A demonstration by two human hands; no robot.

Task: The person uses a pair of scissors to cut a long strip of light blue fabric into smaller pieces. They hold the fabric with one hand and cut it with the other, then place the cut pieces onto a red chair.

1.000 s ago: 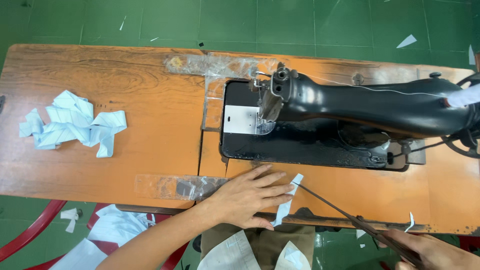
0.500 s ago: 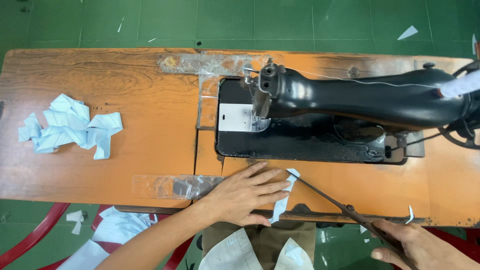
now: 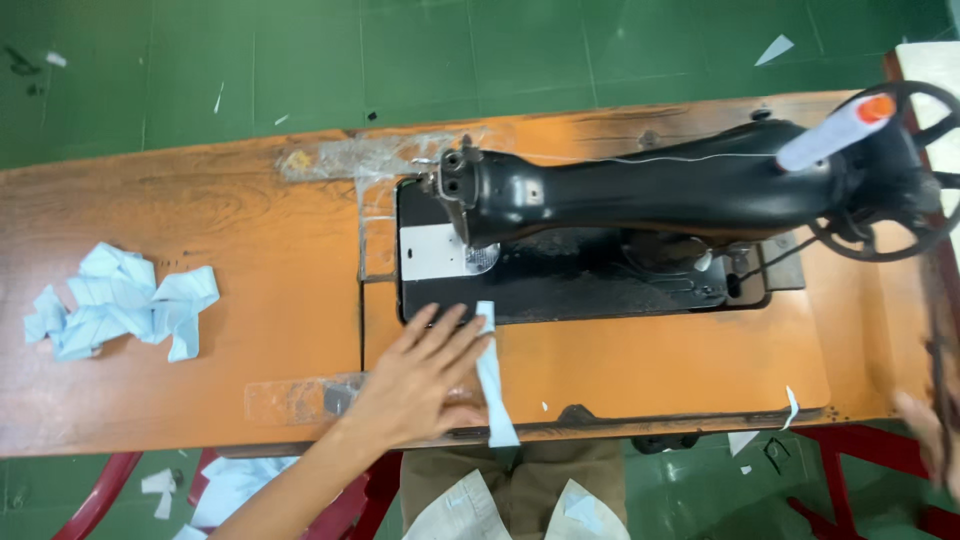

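Note:
My left hand (image 3: 420, 380) lies flat, fingers spread, on the wooden table (image 3: 250, 250) at its front edge. It presses beside a narrow light blue fabric strip (image 3: 490, 375), which runs from the black machine bed to the table's edge. My right hand (image 3: 925, 430) is blurred at the far right edge of the view. It grips long dark scissors (image 3: 940, 340) that point up along the table's right end. The black sewing machine (image 3: 650, 190) stands just beyond the strip, with its needle end (image 3: 460, 185) above a metal plate.
A heap of light blue strips (image 3: 120, 310) lies at the table's left. A white thread spool with an orange cap (image 3: 830, 135) and a handwheel (image 3: 900, 170) sit at the machine's right. White fabric pieces (image 3: 460, 510) rest on my lap. Scraps litter the green floor.
My right hand has swung the scissors away from the strip to the far right. My left hand stays on the strip, which now lies straighter. The view has shifted right.

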